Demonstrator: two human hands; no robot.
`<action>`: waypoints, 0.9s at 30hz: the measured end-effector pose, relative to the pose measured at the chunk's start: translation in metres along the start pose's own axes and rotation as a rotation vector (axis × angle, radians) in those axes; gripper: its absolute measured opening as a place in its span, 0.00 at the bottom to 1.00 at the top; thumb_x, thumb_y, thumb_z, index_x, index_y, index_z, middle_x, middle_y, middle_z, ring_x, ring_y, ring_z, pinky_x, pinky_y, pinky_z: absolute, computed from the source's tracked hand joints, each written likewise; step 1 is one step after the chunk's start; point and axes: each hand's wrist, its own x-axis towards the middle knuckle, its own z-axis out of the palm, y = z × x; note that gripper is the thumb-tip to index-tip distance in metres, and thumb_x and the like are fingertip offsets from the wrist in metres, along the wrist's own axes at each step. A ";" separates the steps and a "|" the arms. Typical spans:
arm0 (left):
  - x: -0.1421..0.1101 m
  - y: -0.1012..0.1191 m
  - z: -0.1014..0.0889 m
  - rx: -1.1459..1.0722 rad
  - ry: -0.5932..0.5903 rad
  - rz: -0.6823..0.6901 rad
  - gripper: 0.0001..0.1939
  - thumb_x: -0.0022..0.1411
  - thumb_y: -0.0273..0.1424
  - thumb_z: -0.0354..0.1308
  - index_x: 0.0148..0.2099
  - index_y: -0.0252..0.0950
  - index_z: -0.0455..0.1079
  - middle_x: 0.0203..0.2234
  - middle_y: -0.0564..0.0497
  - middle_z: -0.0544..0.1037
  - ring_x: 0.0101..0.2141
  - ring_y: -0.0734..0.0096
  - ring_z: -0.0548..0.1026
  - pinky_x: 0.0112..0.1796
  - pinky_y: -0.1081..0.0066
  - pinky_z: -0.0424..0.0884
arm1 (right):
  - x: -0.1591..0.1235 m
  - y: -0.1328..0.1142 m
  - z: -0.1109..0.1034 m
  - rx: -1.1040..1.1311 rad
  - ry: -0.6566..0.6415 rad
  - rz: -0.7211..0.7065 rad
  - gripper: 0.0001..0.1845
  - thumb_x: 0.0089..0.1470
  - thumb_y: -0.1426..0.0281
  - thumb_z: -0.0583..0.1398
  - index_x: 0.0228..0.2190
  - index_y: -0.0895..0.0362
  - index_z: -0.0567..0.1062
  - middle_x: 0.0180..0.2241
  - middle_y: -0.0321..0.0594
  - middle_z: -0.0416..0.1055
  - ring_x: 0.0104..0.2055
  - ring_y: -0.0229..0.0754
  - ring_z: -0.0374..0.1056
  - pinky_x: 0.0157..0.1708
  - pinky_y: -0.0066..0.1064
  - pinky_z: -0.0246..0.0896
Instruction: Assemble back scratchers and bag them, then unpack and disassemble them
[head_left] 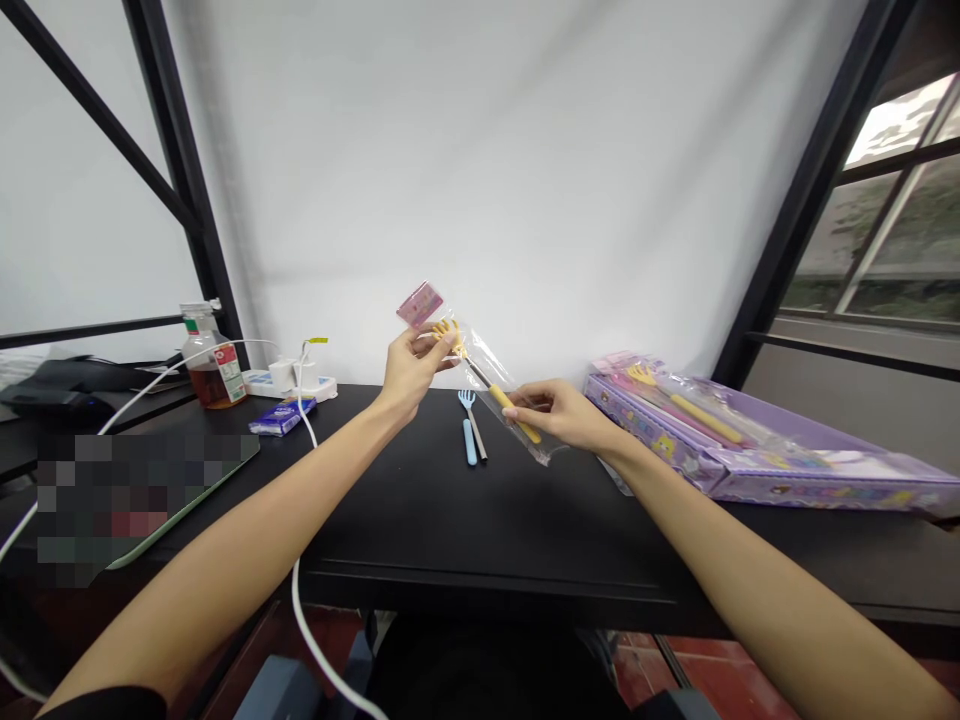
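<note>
A yellow back scratcher (497, 393) with a metal rod lies inside a clear plastic bag with a pink header card (420, 304). I hold it slanted above the table with both hands. My left hand (412, 368) pinches the bag at the claw end, just below the card. At the lower end, my right hand (556, 412) grips the yellow handle through the plastic. Beneath, on the black table (420, 510), lie a light blue claw head on a silver rod (475, 425) and a light blue handle (469, 443) close beside it.
On the right, a purple display box (810, 490) holds packaged back scratchers, one of them yellow (705, 418). To the left are a bottle of amber liquid (214, 365), a power strip (326, 389), a blue tissue pack (281, 417) and a white cable (306, 610) crossing the table edge.
</note>
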 end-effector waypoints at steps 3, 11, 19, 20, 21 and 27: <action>-0.003 0.005 0.001 0.035 -0.068 -0.013 0.25 0.47 0.39 0.72 0.44 0.34 0.70 0.32 0.50 0.79 0.34 0.69 0.78 0.35 0.68 0.77 | -0.001 -0.002 0.000 0.030 0.012 -0.030 0.22 0.53 0.52 0.62 0.25 0.59 0.74 0.23 0.36 0.67 0.26 0.37 0.61 0.26 0.30 0.55; -0.003 0.006 0.031 -0.001 -0.109 -0.101 0.22 0.46 0.37 0.74 0.40 0.32 0.72 0.30 0.50 0.77 0.31 0.72 0.77 0.39 0.64 0.78 | -0.020 -0.021 -0.008 0.020 0.085 0.010 0.18 0.54 0.52 0.63 0.33 0.56 0.73 0.26 0.36 0.72 0.27 0.39 0.67 0.27 0.30 0.61; 0.001 -0.019 0.114 -0.091 -0.202 -0.422 0.23 0.50 0.33 0.73 0.44 0.31 0.68 0.35 0.44 0.78 0.34 0.67 0.79 0.42 0.62 0.78 | -0.061 -0.011 -0.087 -0.119 0.288 0.246 0.18 0.52 0.54 0.63 0.30 0.57 0.77 0.26 0.43 0.77 0.23 0.41 0.70 0.23 0.31 0.62; -0.002 -0.024 0.123 -0.047 -0.236 -0.492 0.27 0.50 0.34 0.72 0.48 0.31 0.66 0.38 0.42 0.78 0.36 0.63 0.80 0.40 0.61 0.79 | -0.067 -0.003 -0.103 -0.195 0.350 0.293 0.17 0.52 0.55 0.63 0.28 0.58 0.77 0.25 0.43 0.77 0.23 0.42 0.70 0.24 0.32 0.63; -0.006 -0.030 0.132 0.022 -0.273 -0.538 0.32 0.50 0.35 0.72 0.53 0.32 0.64 0.40 0.40 0.77 0.37 0.61 0.80 0.37 0.61 0.79 | -0.074 0.005 -0.118 -0.294 0.420 0.353 0.17 0.52 0.56 0.63 0.27 0.58 0.78 0.24 0.43 0.76 0.23 0.43 0.71 0.26 0.33 0.64; -0.034 -0.073 0.171 0.528 -0.721 -0.356 0.35 0.52 0.33 0.68 0.60 0.37 0.62 0.41 0.43 0.79 0.35 0.59 0.79 0.34 0.63 0.77 | -0.101 0.070 -0.166 -0.603 0.754 0.697 0.22 0.49 0.67 0.63 0.46 0.63 0.77 0.35 0.51 0.79 0.33 0.51 0.77 0.39 0.39 0.69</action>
